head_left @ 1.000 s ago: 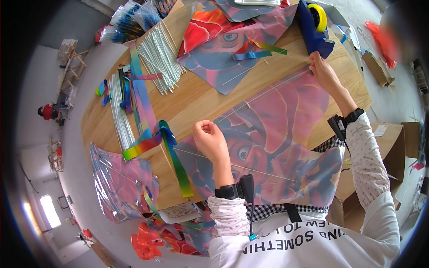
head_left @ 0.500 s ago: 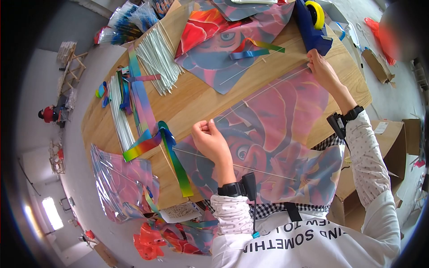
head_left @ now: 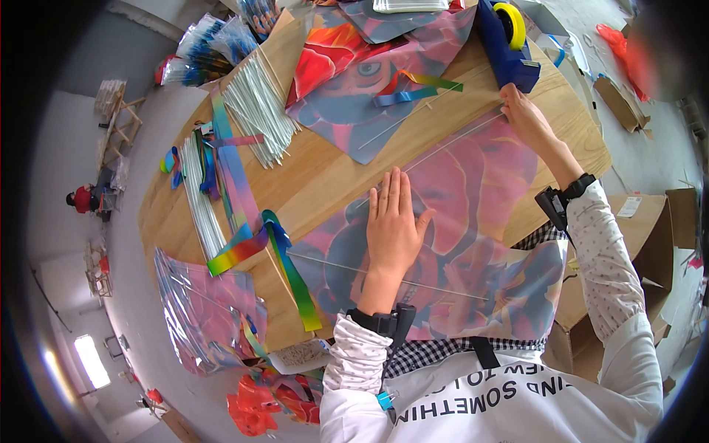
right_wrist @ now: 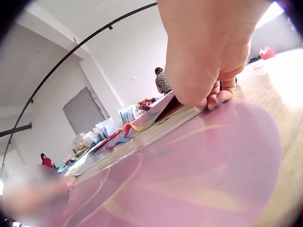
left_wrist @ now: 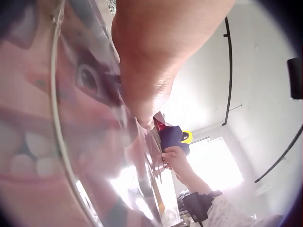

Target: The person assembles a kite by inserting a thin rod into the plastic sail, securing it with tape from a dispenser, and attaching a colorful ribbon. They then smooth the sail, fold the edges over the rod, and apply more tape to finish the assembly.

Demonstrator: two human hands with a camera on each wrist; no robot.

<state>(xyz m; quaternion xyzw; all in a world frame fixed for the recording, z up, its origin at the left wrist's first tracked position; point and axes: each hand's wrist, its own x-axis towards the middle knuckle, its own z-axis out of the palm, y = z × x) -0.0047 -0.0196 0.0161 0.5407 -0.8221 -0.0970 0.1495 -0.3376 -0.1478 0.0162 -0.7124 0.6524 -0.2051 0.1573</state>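
A translucent kite sheet [head_left: 473, 199] printed with a pink and blue cartoon face lies across the near side of the table. One thin white rod [head_left: 443, 288] crosses its middle, and another runs along its far edge. My left hand [head_left: 395, 232] rests flat on the sheet, its straight fingertips at that far edge. At the sheet's right corner, my right hand [head_left: 528, 122] pinches the edge with curled fingers; the right wrist view shows its fingertips [right_wrist: 213, 101] down at the rod's end. Just beyond that hand stands a blue tape dispenser [head_left: 506, 55] with a yellow roll [head_left: 511, 26].
Another kite sheet [head_left: 332, 111] with a ribbon on it lies at the back. Bundles of white rods [head_left: 258, 103] and rainbow ribbons [head_left: 240, 247] occupy the left side. A glossy sheet [head_left: 199, 310] hangs over the left edge. A cardboard box [head_left: 613, 258] stands at right.
My left hand has uncurled, moved to the right and come down flat on the kite sheet. The right hand keeps its pinch at the corner by the dispenser.
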